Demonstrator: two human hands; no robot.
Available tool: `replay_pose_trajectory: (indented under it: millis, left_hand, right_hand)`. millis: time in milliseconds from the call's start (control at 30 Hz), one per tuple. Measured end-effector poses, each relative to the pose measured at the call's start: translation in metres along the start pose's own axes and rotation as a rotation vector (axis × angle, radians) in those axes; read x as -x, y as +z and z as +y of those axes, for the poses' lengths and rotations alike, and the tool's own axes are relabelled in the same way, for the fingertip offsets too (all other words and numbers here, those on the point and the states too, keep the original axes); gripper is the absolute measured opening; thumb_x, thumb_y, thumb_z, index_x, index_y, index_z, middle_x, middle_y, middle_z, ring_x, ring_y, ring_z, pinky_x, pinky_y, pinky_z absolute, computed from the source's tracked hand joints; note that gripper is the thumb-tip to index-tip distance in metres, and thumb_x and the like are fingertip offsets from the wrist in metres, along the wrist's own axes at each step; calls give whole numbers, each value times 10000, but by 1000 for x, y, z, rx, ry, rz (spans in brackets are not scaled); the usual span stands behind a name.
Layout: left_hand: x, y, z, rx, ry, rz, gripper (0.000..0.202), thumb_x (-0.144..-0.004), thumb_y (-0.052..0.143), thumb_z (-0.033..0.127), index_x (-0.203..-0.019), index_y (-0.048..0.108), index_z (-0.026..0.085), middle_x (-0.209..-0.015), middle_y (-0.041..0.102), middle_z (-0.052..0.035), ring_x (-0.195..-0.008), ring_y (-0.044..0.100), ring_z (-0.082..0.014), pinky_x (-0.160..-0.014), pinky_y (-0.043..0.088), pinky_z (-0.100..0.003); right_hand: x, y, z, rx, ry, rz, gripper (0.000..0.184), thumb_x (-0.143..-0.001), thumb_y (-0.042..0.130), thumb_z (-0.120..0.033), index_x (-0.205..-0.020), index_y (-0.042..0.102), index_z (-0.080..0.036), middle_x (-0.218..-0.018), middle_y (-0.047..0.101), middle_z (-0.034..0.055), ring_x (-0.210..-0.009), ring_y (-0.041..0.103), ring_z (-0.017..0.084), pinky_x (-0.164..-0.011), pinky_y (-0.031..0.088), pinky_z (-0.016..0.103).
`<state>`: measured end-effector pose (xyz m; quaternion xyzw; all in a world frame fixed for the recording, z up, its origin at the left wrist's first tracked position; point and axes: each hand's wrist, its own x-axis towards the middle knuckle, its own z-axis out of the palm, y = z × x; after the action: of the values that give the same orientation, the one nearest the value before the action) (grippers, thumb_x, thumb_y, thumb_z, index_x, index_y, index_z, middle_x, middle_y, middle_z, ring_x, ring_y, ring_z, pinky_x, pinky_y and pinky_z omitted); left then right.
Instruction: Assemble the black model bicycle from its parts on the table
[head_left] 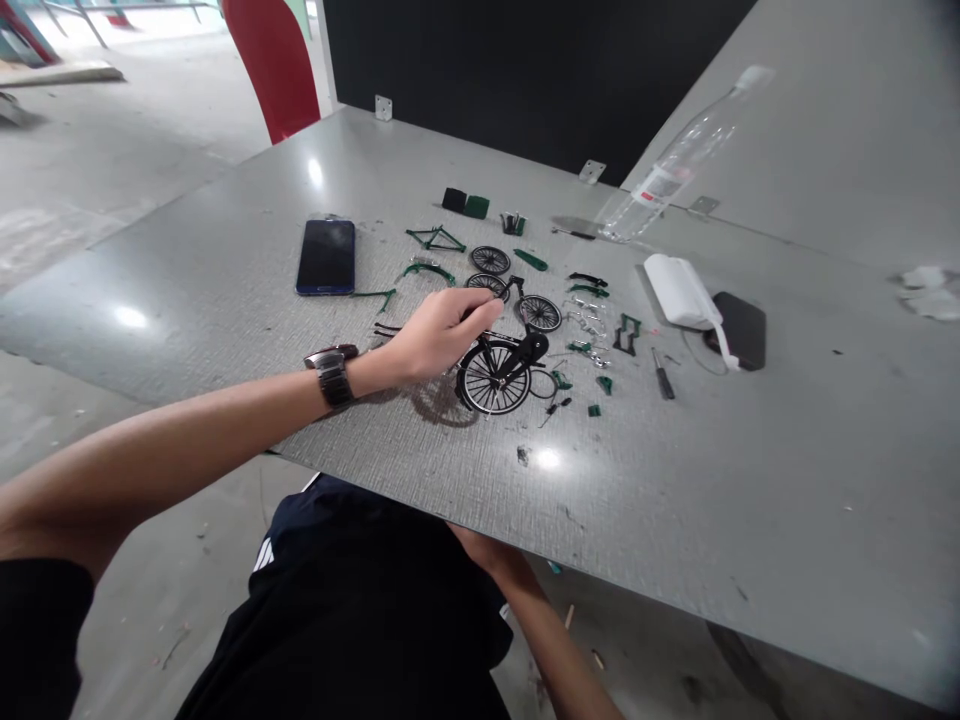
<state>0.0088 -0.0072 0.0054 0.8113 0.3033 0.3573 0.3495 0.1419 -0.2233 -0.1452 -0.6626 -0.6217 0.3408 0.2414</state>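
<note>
My left hand [442, 335], with a dark watch [331, 376] on its wrist, is closed on a small black model bicycle [495, 380] from above. The bicycle's spoked wheel stands below the fingers, and part of its frame is hidden by the hand. Two loose spoked wheels [490, 260] and a black fork with a wheel [540, 312] lie just beyond. Around them are a green frame [436, 238], a green mudguard [429, 270] and a green forked part [384, 298]. My right hand [480, 548] is down under the table's front edge, its fingers hidden.
A phone [326, 257] lies on the left of the grey table [420, 460]. Several small green and silver parts [589, 345], a screwdriver [663, 378], a white tissue pack [679, 290] and a dark flat object [742, 328] lie rightward. A clear bottle [675, 165] leans behind.
</note>
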Motion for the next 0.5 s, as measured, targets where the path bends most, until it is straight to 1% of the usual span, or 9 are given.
replay_pose_trajectory:
  millis: [100, 167, 200, 233, 267, 300, 400, 433, 500]
  left_hand:
    - [0, 1, 1, 4, -1, -9, 347, -990, 399, 260, -653, 326, 218, -618, 319, 40, -569, 312, -124, -562, 229, -315]
    - [1, 1, 1, 4, -4, -21, 350, -993, 401, 273, -655, 329, 216, -616, 325, 40, -562, 311, -121, -552, 225, -311]
    - [1, 1, 1, 4, -5, -25, 350, -994, 401, 276, -657, 330, 215, -617, 330, 39, -561, 313, -120, -550, 225, -310]
    - [1, 2, 0, 5, -7, -27, 349, -995, 402, 276, -659, 331, 214, -619, 335, 40, -562, 316, -118, -550, 226, -309]
    - [1, 2, 0, 6, -8, -27, 348, -995, 404, 275, -661, 332, 213, -622, 338, 40, -566, 318, -117, -554, 231, -308]
    - [1, 2, -1, 9, -9, -26, 347, -996, 405, 278, -662, 334, 211, -624, 339, 41, -571, 319, -117, -559, 237, -307]
    - [1, 3, -3, 27, -19, -20, 348, -1005, 400, 302, -671, 371, 205, -630, 371, 40, -590, 350, -117, -579, 276, -296]
    - [1, 3, -4, 35, -26, -19, 350, -1008, 396, 310, -675, 387, 202, -634, 391, 39, -597, 368, -116, -586, 292, -291]
    - [1, 4, -4, 51, -44, -19, 356, -1012, 393, 320, -678, 401, 198, -644, 430, 35, -607, 400, -113, -593, 316, -283]
  right_hand:
    - [20, -16, -35, -16, -239, -176, 112, -916, 539, -256, -871, 642, -254, -779, 683, 15, -699, 654, 173, -661, 535, 290]
    - [35, -38, -64, -37, -420, -254, 94, -942, 540, -250, -893, 619, -261, -765, 668, -28, -687, 632, 128, -666, 519, 249]
    - [38, -52, -78, -67, -570, -225, 72, -966, 549, -267, -924, 605, -250, -766, 671, -30, -699, 629, 119, -672, 518, 240]
    - [38, -69, -90, -104, -673, -144, 54, -976, 569, -273, -948, 599, -240, -753, 670, -32, -689, 624, 107, -667, 517, 227]
    - [33, -88, -100, -90, -689, -84, 34, -967, 597, -245, -996, 607, -229, -792, 685, -16, -728, 639, 111, -689, 528, 230]
    - [24, -107, -108, -71, -756, -11, 81, -941, 635, -219, -1021, 626, -223, -802, 689, -6, -725, 639, 116, -669, 534, 233]
    - [-18, -160, -116, 45, -870, 115, 231, -888, 652, -48, -1049, 668, -212, -856, 728, 7, -794, 677, 128, -704, 560, 253]
    - [-34, -173, -115, 96, -870, 142, 216, -874, 679, -53, -1025, 680, -208, -880, 732, 15, -821, 685, 137, -750, 568, 279]
    - [-63, -187, -109, 146, -887, 244, 194, -850, 703, -48, -958, 692, -209, -845, 729, 13, -791, 683, 146, -745, 563, 303]
